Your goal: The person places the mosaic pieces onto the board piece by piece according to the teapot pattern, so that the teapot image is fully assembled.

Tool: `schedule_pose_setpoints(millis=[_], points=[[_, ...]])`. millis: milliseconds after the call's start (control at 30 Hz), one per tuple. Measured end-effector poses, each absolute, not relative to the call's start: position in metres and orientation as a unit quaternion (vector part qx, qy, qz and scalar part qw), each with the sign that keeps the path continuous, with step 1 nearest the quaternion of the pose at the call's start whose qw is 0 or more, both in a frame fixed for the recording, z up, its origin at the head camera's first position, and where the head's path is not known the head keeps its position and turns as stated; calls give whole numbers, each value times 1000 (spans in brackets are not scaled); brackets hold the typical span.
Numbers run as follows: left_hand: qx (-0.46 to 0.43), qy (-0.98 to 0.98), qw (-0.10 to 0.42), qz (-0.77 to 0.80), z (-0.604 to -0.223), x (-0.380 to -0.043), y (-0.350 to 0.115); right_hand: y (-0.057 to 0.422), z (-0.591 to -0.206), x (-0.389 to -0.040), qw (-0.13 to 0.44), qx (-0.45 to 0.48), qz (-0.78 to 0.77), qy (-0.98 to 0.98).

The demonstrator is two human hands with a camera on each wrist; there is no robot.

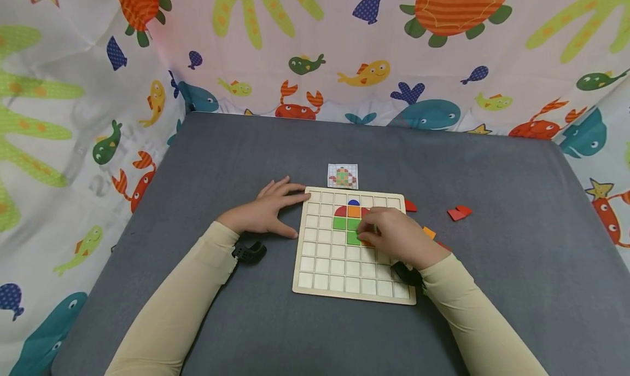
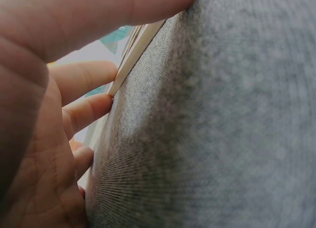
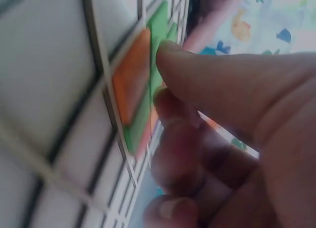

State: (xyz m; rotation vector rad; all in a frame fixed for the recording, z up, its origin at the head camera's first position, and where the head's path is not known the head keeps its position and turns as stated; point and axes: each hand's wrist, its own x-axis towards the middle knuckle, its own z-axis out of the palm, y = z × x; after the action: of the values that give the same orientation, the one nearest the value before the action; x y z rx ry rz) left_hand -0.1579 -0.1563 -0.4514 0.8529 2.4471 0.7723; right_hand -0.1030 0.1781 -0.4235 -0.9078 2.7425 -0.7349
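A wooden grid board (image 1: 320, 291) lies on the grey table with coloured tiles set in its upper middle. My left hand (image 1: 270, 209) is spread flat beside it, fingertips against its left edge (image 2: 129, 57). Over the board's right part, my right hand (image 1: 396, 236) curls its fingers, thumb and index fingertips at a green square tile (image 1: 353, 237) in the grid. Next to that tile an orange tile (image 3: 133, 75) sits in its cell. Farther up are another green tile (image 1: 339, 223), an orange square (image 1: 354, 211), a red rounded tile (image 1: 340, 211) and a blue half-round tile (image 1: 353, 202).
A small pattern card (image 1: 343, 175) lies just beyond the board's far edge. Loose red tiles (image 1: 459, 213) lie to the right, with an orange tile (image 1: 429, 232) and another red piece (image 1: 410, 206) nearer the board. A printed sea-animal cloth (image 1: 330, 86) hangs behind the table.
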Motion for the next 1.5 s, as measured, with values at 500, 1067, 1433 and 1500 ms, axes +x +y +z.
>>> schedule_pose_setpoints(millis=[500, 1067, 1433, 1500], points=[[311, 884, 217, 273, -454, -160, -152, 233, -403, -110, 138, -192, -237, 942], [318, 881, 217, 275, -449, -161, -152, 283, -395, -119, 217, -122, -216, 944], [306, 884, 220, 278, -451, -157, -154, 282, -398, -121, 250, -106, -222, 936], [306, 883, 220, 280, -450, -157, -155, 281, -398, -122, 252, -108, -224, 935]])
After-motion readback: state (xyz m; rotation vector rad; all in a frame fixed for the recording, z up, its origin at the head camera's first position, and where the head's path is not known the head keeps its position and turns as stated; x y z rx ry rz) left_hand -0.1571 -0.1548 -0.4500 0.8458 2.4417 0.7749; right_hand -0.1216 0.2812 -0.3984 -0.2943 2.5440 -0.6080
